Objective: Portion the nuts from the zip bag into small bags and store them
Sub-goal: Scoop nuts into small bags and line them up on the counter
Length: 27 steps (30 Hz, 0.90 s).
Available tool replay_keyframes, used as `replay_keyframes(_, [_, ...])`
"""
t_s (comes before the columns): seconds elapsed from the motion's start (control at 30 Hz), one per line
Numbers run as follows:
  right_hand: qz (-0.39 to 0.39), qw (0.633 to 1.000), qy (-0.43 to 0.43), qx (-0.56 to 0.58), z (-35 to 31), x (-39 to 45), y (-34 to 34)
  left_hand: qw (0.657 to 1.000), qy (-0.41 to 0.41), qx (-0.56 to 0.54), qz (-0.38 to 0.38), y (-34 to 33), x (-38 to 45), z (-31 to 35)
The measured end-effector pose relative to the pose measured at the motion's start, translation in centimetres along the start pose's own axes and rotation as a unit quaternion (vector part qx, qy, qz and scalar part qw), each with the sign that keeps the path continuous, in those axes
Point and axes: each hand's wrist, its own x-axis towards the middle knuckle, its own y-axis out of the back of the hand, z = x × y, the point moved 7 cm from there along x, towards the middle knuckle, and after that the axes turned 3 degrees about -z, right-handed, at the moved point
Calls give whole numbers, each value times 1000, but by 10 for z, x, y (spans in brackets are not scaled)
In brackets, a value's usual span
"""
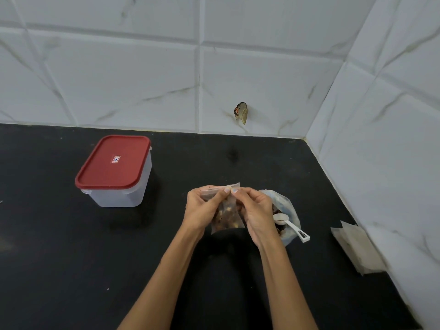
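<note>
Where the black counter [71,246] meets the white marble-veined tiled wall [142,79] at the back and the right, a corner closes off that side, while wide bare counter lies open to the left and toward the near edge. Both hands are raised over the middle: the left hand [202,208] and the right hand [256,210] each pinch the top strip of a small clear bag [228,210], thumbs nearly touching, with mixed brown nuts [227,219] showing through its thin crinkled film. Just right of the right hand sits the larger soft zip bag [287,210], mouth open, a white plastic scoop [289,225] resting across it. Flat empty bags [357,248] lie stacked by the right wall, well apart. Back left stands a boxy translucent container [119,186] with a rounded red lid [114,161]
</note>
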Motion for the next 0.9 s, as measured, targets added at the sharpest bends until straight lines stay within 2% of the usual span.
replay_keyframes(0.13, [27, 998, 34, -41, -4, -2, 3, 1000, 3, 15, -12, 7, 0, -1])
replay_keyframes(0.43, [121, 988, 88, -32, -2, -2, 6, 998, -30, 41, -29, 22, 5, 7])
replay_keyframes(0.77, [108, 989, 92, -28, 7, 9, -4, 999, -15, 34, 17, 50, 13, 1])
replay_keyframes(0.9, [94, 991, 89, -36, 11, 22, -14, 998, -23, 59, 5, 61, 20, 1])
